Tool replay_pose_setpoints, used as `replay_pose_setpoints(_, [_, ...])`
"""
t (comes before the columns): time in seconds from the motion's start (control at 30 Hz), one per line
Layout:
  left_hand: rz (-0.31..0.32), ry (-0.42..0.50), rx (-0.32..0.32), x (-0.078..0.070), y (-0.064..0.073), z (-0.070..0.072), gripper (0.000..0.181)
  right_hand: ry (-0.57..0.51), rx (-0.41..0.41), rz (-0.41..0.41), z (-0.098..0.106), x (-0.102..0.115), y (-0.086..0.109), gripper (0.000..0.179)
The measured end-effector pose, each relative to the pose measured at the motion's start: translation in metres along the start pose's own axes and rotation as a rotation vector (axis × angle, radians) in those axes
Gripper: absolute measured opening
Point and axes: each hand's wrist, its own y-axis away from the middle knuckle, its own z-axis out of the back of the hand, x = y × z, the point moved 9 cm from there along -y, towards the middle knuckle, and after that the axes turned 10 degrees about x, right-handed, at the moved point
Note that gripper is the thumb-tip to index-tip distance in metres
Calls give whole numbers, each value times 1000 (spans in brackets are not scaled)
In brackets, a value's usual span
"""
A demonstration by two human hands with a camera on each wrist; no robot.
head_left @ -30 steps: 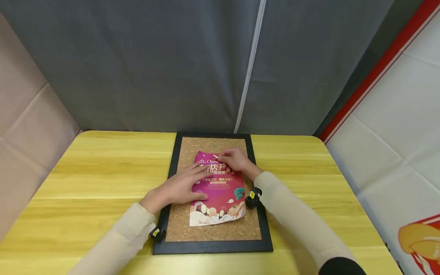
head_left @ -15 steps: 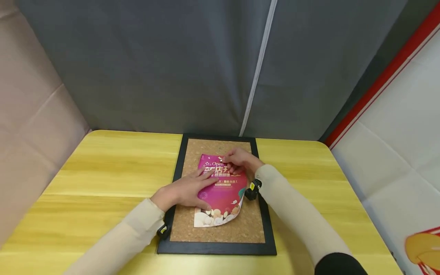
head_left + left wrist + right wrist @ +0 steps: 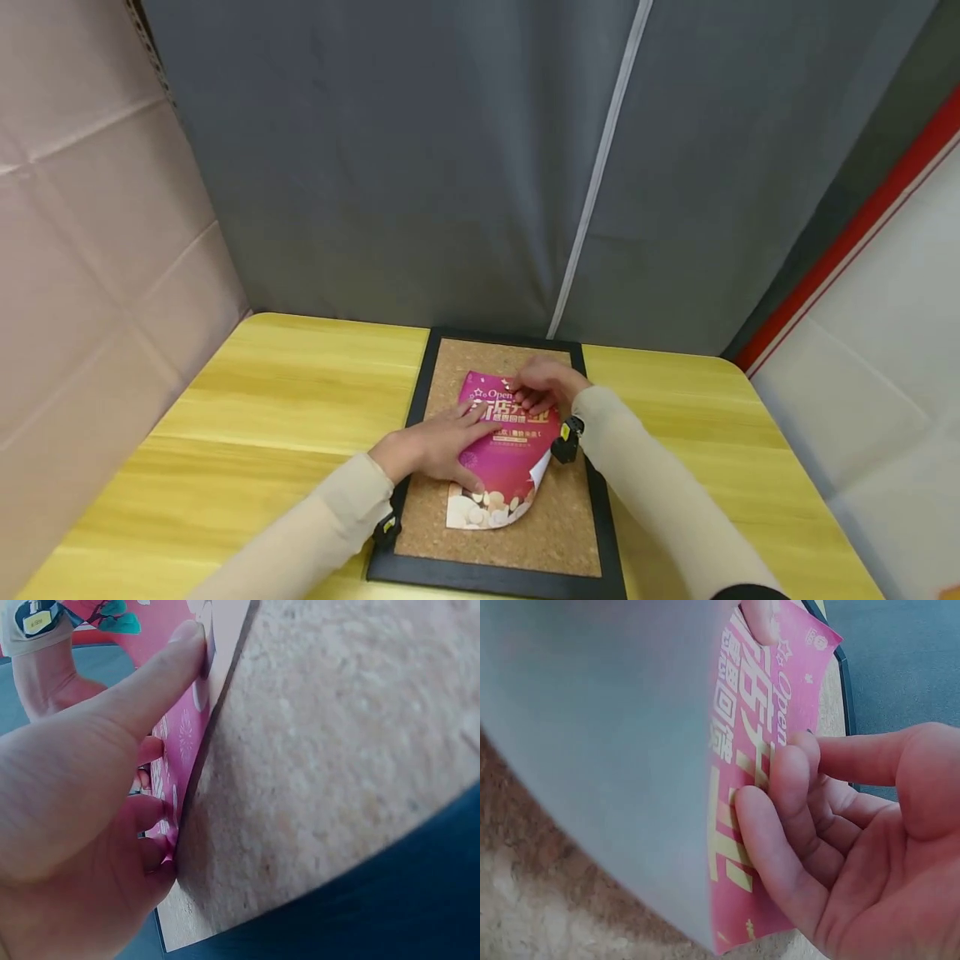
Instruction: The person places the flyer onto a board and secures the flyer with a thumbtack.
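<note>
A pink poster (image 3: pixel 510 467) with white and yellow lettering lies on a black-framed cork board (image 3: pixel 555 533). My left hand (image 3: pixel 442 446) rests spread on the poster's left side, thumb toward its lower part. At the poster's upper edge, my right hand (image 3: pixel 543 385) pinches a small pushpin (image 3: pixel 811 733) between thumb and index finger. Only a dark bit of the pin shows in the right wrist view; the fingers hide the rest. The other right fingers are curled over the lettering. The poster's lower right side curls up off the cork, showing its white back.
The board lies on a yellow wood-grain table (image 3: pixel 300 392), its far end near a grey curtain (image 3: pixel 390 167). Pale panels stand at left (image 3: pixel 112 250) and right (image 3: pixel 885 400). Each wrist wears a small black camera (image 3: pixel 567 440).
The poster's lower right corner has curled up more. Both hands keep nearly the same places on the poster. The head view has shifted, so the board appears lower and further right.
</note>
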Motion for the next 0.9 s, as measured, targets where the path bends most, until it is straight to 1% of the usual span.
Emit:
replay_pose_setpoints(0.13, [-2, -20, 6, 3, -7, -2, 93, -8, -10, 0, 3, -3, -5, 21])
replay_pose_setpoints(0.3, [15, -13, 13, 9, -11, -3, 94, 15, 7, 14, 1, -2, -11, 22])
replay_pose_setpoints(0.53, [7, -30, -11, 12, -19, 8, 93, 83, -11, -6, 11, 7, -15, 22])
replay_pose_setpoints(0.7, [8, -46, -2, 18, -24, 11, 93, 126, -11, -42, 14, 14, -19, 23])
replay_pose_setpoints(0.9, [6, -36, -5, 24, -23, 12, 93, 180, -33, -69, 13, 19, -23, 24])
